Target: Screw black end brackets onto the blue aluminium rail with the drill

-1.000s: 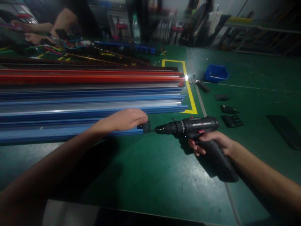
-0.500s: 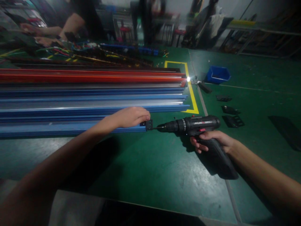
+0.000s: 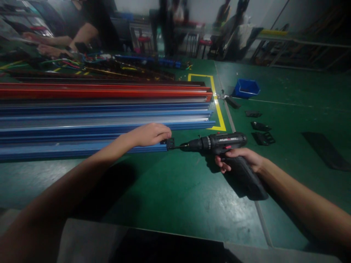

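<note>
My right hand (image 3: pixel 238 159) is wrapped round the grip of a black cordless drill (image 3: pixel 230 141), which points left. Its long bit (image 3: pixel 177 147) reaches a small black plastic end cap (image 3: pixel 170 143) at the right end of the nearest blue metal profile (image 3: pixel 148 148). Over that same end lies my left hand (image 3: pixel 153 134), its fingers bent down and closed on the end cap. The undersides of those fingertips are hidden. I cannot tell whether the bit's tip sits in a screw.
More blue profiles (image 3: pixel 109 126) and red profiles (image 3: pixel 109 91) lie behind. To the right are several black plastic pieces (image 3: pixel 260 126), a plier-like tool (image 3: pixel 231 101) and a blue bin (image 3: pixel 246 88). Another person's hands (image 3: pixel 55 50) are at work beyond, near coloured wires (image 3: pixel 71 62).
The view has shifted slightly, so most things sit a little further left. My left hand stays on the end cap, and the drill keeps its bit at the cap.
</note>
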Motion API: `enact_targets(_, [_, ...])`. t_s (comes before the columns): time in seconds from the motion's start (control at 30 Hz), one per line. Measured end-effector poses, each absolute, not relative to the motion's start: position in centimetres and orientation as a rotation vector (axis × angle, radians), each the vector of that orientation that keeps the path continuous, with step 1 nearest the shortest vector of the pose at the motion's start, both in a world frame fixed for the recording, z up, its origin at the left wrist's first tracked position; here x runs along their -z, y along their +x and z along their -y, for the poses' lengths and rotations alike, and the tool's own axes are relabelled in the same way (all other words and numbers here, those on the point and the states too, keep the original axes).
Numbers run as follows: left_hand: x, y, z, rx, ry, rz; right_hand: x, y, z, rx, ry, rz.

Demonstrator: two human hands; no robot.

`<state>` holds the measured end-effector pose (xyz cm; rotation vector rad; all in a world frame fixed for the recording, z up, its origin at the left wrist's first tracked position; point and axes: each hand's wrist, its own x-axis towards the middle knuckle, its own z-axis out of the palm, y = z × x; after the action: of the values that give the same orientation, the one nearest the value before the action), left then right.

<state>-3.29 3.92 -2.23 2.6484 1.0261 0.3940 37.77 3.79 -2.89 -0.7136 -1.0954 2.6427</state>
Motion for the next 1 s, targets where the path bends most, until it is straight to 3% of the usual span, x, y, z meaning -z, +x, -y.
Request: enact_targets(1.0, [1.92,-3.16,-3.83,-0.399,2.593,-1.027,3.46,38.03,-3.70,-2.656,-0.633,1.150])
